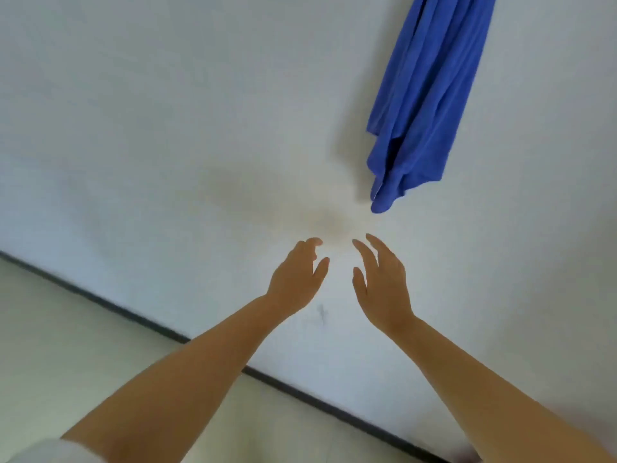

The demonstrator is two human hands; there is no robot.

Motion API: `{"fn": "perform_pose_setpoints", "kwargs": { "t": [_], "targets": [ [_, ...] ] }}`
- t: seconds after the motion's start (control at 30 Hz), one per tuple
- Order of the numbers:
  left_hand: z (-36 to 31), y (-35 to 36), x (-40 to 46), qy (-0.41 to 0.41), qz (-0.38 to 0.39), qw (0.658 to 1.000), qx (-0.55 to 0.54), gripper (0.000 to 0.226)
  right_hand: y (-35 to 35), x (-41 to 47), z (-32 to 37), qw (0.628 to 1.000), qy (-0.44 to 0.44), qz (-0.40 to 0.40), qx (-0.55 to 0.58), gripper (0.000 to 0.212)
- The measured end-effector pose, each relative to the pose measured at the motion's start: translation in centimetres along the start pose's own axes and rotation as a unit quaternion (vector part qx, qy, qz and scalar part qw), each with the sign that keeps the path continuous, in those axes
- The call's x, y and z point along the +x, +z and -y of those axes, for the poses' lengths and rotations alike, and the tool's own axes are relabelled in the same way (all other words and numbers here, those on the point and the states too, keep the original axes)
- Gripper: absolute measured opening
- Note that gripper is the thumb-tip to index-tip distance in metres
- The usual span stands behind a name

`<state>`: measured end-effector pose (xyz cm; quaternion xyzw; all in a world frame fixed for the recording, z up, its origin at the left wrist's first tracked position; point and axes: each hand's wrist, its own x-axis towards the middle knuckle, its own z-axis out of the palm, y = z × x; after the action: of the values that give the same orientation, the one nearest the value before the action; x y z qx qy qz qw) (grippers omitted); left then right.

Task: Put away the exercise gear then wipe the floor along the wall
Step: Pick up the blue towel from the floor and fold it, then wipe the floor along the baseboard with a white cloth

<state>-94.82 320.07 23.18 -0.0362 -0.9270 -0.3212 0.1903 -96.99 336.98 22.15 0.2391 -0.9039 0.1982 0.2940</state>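
One blue cloth [424,101] hangs down the white wall [167,111] at upper right, its top cut off by the frame edge, lower tip dangling free and clear of both hands. Likely the wiping rag for the floor step, a guess only. Left hand [297,279] and right hand [384,282] are raised side by side toward the wall, palms half facing each other, fingers loosely spread and slightly curled, holding nothing and not touching the cloth; right hand is nearer to it, just below its tip. Risks: yanking the cloth from the bottom could tear it off whatever holds it or leave it snagged, since the hanging point is out of view; a one-sided grab could let the bunched folds slip and drop it onto the floor [50,329]. No exercise gear is visible, so that part's status cannot be judged. Whether the fingertips touch the wall cannot be told. Dark baseboard strip [133,315] runs diagonally; floor dirt is not readable. A faint stain and small dark scuff mark the wall near the hands. Frame is soft and slightly blurred.
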Motion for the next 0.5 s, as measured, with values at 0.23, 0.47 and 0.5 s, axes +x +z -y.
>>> {"fn": "perform_pose_setpoints", "kwargs": {
  "t": [0.23,0.47,0.5],
  "targets": [
    [11.4,-0.8,-22.6,-0.269,0.128,0.952,0.069,0.043,9.1,-17.2,9.8,0.92,-0.049,0.385,-0.053,0.063],
    [17.8,-8.9,-44.7,-0.431,0.201,0.865,0.164,0.049,12.1,-25.8,23.4,0.79,-0.191,0.58,-0.055,0.07],
    [18.5,-10.5,-47.6,-0.455,0.197,0.851,0.172,0.05,12.5,-26.7,26.2,0.779,-0.202,0.592,-0.051,0.06]
  ]
}}
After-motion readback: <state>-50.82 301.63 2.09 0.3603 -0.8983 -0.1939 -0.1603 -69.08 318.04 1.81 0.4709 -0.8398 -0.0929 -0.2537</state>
